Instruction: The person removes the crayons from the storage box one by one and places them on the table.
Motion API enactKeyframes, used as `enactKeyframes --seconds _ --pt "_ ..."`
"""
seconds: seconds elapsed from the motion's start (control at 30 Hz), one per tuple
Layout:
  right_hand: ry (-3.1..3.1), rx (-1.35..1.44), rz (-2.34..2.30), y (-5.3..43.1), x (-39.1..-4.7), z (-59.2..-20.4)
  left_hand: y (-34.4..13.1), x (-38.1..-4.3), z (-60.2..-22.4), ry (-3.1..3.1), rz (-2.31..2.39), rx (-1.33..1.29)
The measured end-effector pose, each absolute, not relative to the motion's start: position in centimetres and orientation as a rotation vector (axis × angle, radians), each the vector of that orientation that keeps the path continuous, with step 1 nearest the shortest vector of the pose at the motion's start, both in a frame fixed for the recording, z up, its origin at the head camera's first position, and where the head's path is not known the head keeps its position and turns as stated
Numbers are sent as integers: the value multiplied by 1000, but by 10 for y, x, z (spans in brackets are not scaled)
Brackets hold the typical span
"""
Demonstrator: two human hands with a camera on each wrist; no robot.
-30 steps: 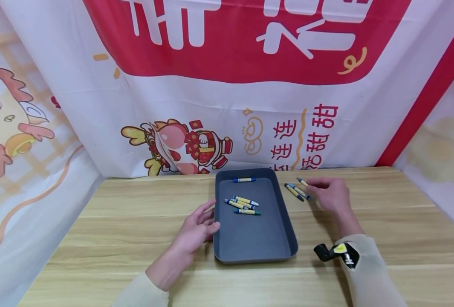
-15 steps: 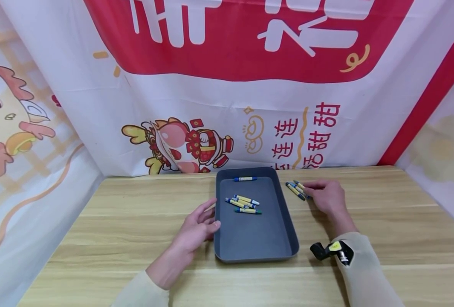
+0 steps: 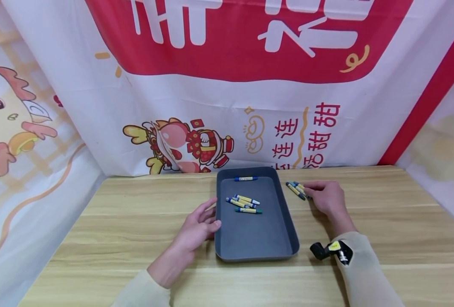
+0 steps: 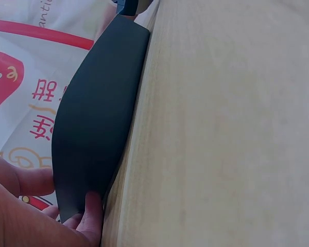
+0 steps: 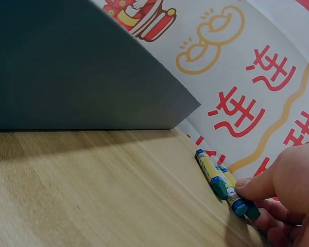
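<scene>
A dark grey rectangular tray (image 3: 257, 238) lies on the table, with several yellow-wrapped crayons (image 3: 246, 198) clustered inside and a blue-ended crayon (image 3: 246, 179) near its far wall. My left hand (image 3: 196, 230) rests at the tray's left side, fingers extended and touching the outer wall (image 4: 95, 118). Right of the tray, my right hand (image 3: 328, 198) pinches a crayon (image 5: 253, 211) between thumb and fingers, which partly hide it. Close beside that one lie a blue-ended crayon (image 5: 237, 202) and a green-ended crayon (image 5: 211, 175), roughly parallel on the wood.
The wooden table (image 3: 134, 230) ends at a white and red printed cloth (image 3: 227, 98) hanging just behind the tray. A black device (image 3: 330, 250) is worn on the right sleeve.
My right hand has moved slightly left and down, bringing its crayon against the two others on the table. Since half a second ago it has barely moved. My left hand stays at the tray.
</scene>
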State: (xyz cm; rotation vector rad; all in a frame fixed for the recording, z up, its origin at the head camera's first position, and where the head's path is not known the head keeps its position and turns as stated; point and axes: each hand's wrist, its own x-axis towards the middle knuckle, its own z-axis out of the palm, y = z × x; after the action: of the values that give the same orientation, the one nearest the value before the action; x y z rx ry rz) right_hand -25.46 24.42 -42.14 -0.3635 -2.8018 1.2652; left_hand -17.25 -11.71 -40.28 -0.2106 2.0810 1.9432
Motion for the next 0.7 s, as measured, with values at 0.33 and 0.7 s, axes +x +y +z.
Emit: enactKeyframes --seconds 0.33,0.7 --pt "-2828 -337 1238 242 -256 -421 -119 -172 -402 2069 1950 -217" --pt "-2840 -359 1265 243 -255 -420 -120 -172 -402 2073 1942 -214"
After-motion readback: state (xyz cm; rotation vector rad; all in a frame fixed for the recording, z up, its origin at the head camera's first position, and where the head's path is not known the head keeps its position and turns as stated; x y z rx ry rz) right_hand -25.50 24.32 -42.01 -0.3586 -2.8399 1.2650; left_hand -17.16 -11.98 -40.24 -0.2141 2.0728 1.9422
